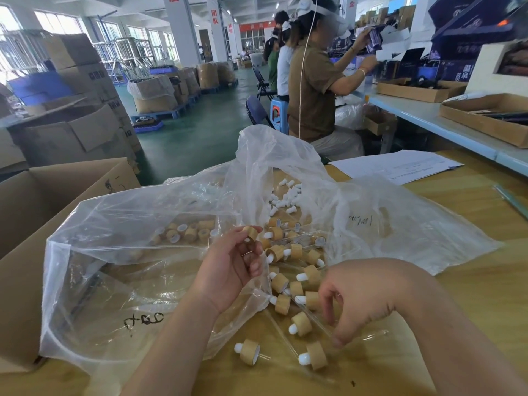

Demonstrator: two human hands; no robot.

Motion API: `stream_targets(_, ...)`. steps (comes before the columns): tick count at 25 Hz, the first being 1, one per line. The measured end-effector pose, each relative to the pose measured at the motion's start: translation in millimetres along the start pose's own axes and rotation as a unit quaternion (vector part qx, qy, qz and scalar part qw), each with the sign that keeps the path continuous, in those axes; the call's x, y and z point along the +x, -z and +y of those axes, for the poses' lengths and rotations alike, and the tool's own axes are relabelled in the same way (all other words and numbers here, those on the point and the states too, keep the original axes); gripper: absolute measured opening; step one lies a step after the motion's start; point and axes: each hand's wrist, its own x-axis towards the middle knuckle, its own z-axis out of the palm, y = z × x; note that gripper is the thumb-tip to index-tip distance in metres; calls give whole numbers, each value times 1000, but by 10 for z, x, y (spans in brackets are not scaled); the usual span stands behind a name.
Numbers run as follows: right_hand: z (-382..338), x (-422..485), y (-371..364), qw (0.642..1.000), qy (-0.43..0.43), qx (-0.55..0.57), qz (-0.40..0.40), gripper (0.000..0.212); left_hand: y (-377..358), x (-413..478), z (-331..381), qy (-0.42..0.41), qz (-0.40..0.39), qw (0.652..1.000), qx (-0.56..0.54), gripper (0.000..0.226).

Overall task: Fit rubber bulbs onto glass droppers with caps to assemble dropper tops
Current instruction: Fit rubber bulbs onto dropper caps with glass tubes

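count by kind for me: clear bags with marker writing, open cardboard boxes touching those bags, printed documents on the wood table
marked clear bags: 2, left bag and right bag
open cardboard box: 1
printed document: 1
total: 4

A wood-coloured cap (251, 233) with a white bulb tip showing is pinched at the fingertips of the left hand (231, 267), at the centre of the frame. Just right of it and below, a heap of assembled dropper tops (294, 281) lies on the table (471, 281): wood-coloured caps, white bulbs poking out, clear glass tubes pointing various ways. Loose white rubber bulbs (283, 195) lie scattered inside a clear bag (285, 155) above the heap. Bare caps (185, 231) with white liners sit in a second bag (114, 218), left of centre. One glass dropper (371, 334) lies at the fingertips of the right hand (363, 298), lower right.
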Motion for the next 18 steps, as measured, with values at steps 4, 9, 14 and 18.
stream_targets(4,-16,14,-25,1000,-6,-14,11,19,6,4,-12,-7,-8,1000,12,21)
stream_targets(9,34,79,27,966,29,94,240,16,9,3,-30,-24,-22,999,18,28)
stream_targets(14,-82,127,-45,957,110,137,233,17,-14,-11,-61,-40,-39,998,21,37)
stream_targets(18,-183,225,-179,935,142,136,294,18,-20,-28,-48,-34,-50,998,17,39)
